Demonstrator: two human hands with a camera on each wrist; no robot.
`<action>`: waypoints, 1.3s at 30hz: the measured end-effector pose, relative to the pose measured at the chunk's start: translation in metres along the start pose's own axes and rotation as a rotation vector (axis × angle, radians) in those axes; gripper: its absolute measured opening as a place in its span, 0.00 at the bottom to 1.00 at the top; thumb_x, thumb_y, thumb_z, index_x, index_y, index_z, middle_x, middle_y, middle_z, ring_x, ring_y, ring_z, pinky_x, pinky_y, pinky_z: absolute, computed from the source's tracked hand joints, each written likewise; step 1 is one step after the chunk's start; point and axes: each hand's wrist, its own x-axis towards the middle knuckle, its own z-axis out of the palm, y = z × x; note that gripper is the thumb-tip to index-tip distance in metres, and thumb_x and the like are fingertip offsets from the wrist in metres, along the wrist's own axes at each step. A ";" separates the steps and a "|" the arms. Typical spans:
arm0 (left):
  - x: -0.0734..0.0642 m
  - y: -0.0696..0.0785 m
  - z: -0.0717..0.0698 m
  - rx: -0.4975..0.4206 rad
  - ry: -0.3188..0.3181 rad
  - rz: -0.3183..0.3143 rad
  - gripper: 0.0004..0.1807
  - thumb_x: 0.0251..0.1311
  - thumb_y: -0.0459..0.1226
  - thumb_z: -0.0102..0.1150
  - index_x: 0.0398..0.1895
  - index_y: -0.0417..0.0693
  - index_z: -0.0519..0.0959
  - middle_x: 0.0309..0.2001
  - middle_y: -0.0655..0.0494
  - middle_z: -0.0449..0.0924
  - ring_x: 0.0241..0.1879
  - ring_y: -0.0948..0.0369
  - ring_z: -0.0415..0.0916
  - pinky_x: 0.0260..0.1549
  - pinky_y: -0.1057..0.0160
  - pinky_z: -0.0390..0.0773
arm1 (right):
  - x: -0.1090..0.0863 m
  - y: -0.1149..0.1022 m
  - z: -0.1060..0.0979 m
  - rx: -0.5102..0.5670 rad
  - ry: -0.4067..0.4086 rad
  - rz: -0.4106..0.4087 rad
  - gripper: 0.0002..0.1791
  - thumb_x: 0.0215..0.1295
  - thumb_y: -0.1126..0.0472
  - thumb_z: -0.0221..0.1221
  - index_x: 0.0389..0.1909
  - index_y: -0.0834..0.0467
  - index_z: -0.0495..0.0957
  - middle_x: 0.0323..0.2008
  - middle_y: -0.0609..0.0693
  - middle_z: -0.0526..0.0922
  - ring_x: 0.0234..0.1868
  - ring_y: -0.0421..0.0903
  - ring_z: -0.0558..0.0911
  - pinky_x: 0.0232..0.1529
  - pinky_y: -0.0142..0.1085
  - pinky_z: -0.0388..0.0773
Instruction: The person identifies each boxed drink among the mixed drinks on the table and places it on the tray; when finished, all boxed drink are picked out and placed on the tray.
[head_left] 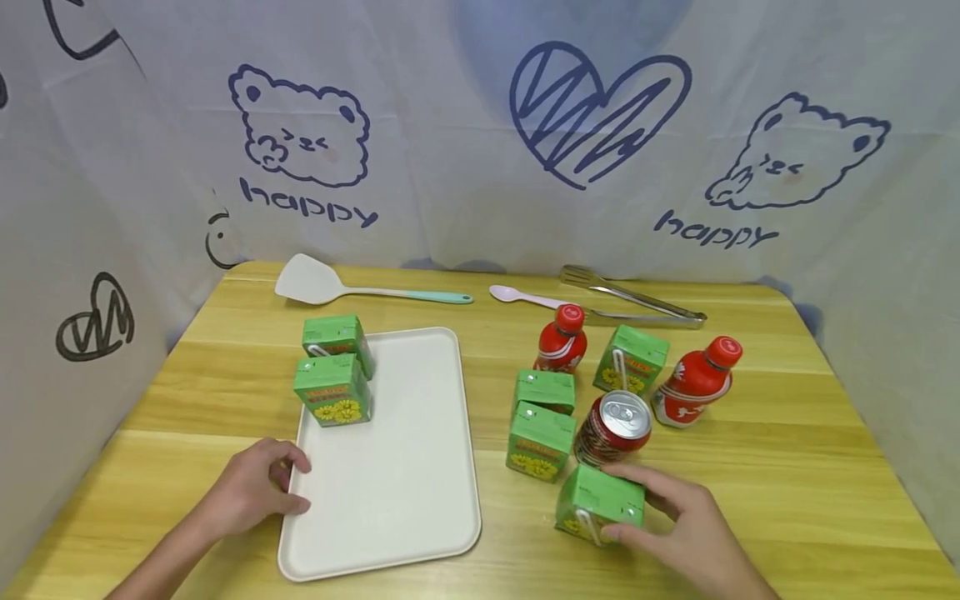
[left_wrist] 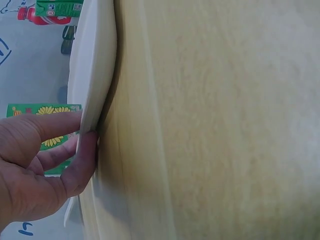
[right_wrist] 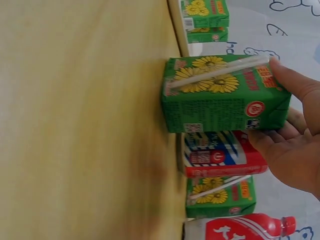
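Note:
My left hand [head_left: 255, 485] pinches the left rim of a white rectangular tray [head_left: 397, 483]. In the left wrist view the thumb and fingers lie on either side of that rim [left_wrist: 92, 75]. Two green drink cartons [head_left: 333, 390] with yellow flowers stand at the tray's far left corner. On the right, my right hand [head_left: 678, 517] holds another green drink carton [head_left: 600, 496] near its top, between thumb and fingers. A white straw is stuck along this carton [right_wrist: 225, 95]. Just behind it stands a red soda can [head_left: 611, 429].
Left of the can are two more green cartons [head_left: 540, 442]. Behind it stand another carton [head_left: 632, 358] and two red bottles [head_left: 561, 340], [head_left: 693, 383]. A white spatula [head_left: 311, 281], a pink spoon [head_left: 525, 296] and metal tongs [head_left: 637, 296] lie along the table's back edge.

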 end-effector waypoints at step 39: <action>0.001 0.003 -0.002 0.006 -0.023 0.007 0.22 0.31 0.31 0.78 0.34 0.42 0.78 0.31 0.51 0.71 0.27 0.60 0.68 0.22 0.68 0.68 | 0.016 -0.025 0.021 0.046 0.032 -0.182 0.25 0.46 0.59 0.72 0.49 0.52 0.80 0.47 0.49 0.84 0.45 0.32 0.79 0.43 0.30 0.80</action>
